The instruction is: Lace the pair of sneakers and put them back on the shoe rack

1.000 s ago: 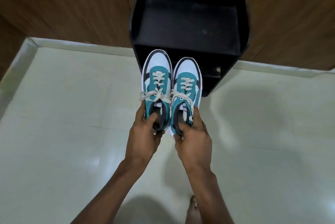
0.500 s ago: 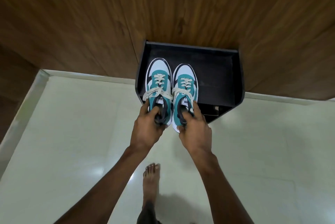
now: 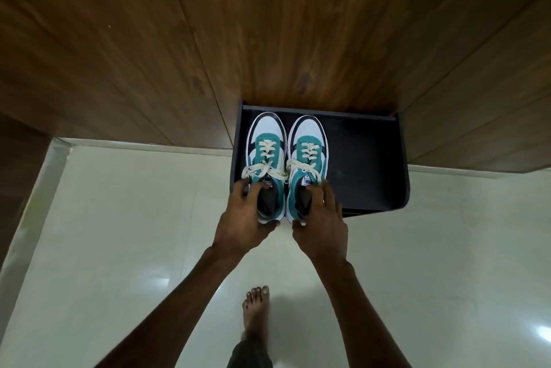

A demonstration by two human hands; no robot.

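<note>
Two teal, white and black sneakers with cream laces tied in bows lie side by side, toes to the wall, on the left half of the black shoe rack's [image 3: 366, 164] top shelf. My left hand [image 3: 247, 215] grips the heel of the left sneaker [image 3: 265, 153], thumb inside the collar. My right hand [image 3: 322, 218] holds the heel of the right sneaker [image 3: 307, 153] the same way. Both heels overhang the shelf's front edge slightly.
The rack stands against a brown wood-panelled wall [image 3: 268, 39]. Pale glossy floor tiles [image 3: 119, 248] spread in front. My bare foot [image 3: 256, 314] is on the floor below my hands. The shelf's right half is bare.
Both hands carried the sneakers forward from in front of the rack onto its top shelf. The view moved closer to the rack, and my foot stepped forward.
</note>
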